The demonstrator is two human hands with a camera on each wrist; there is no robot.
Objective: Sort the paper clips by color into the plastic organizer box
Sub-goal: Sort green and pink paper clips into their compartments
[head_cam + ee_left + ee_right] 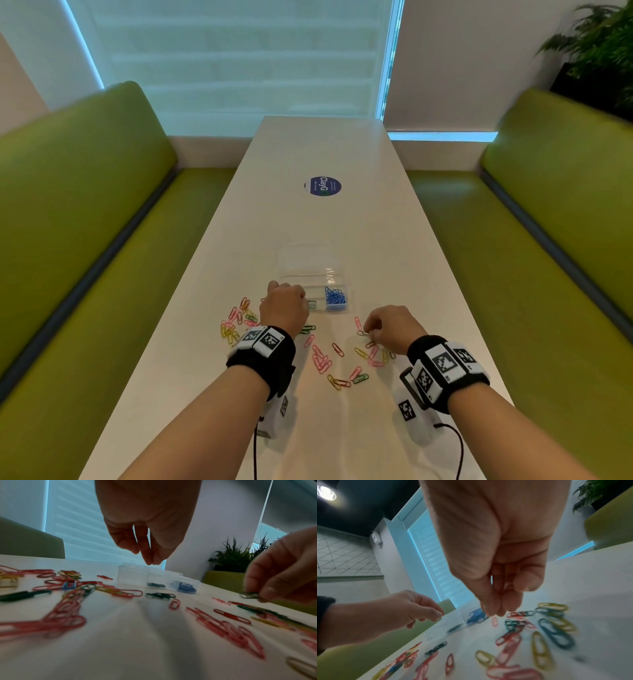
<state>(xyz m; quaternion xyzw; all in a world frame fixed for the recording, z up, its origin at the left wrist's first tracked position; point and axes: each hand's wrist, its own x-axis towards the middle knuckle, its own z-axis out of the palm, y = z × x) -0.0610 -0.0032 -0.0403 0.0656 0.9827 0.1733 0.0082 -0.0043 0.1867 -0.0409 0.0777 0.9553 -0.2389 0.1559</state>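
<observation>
The clear plastic organizer box (291, 270) lies open on the white table, its lid flat behind it. Blue clips (335, 297) fill the right compartment; one green clip (156, 584) lies in the middle one. My left hand (151, 561) hovers over the box with its fingertips pointing down and touching, nothing between them. To the right, near the box, my right hand (368, 330) pinches a dark green clip (250, 595) just above the table. Loose pink, red, yellow and green clips (322, 363) are scattered in front of the box.
More clips lie in a pile at the left (236, 322) and under my right hand (373, 353). A round blue sticker (322, 186) marks the table farther back. Green benches (85, 205) flank the long narrow table (325, 226); a plant (603, 51) stands at the far right.
</observation>
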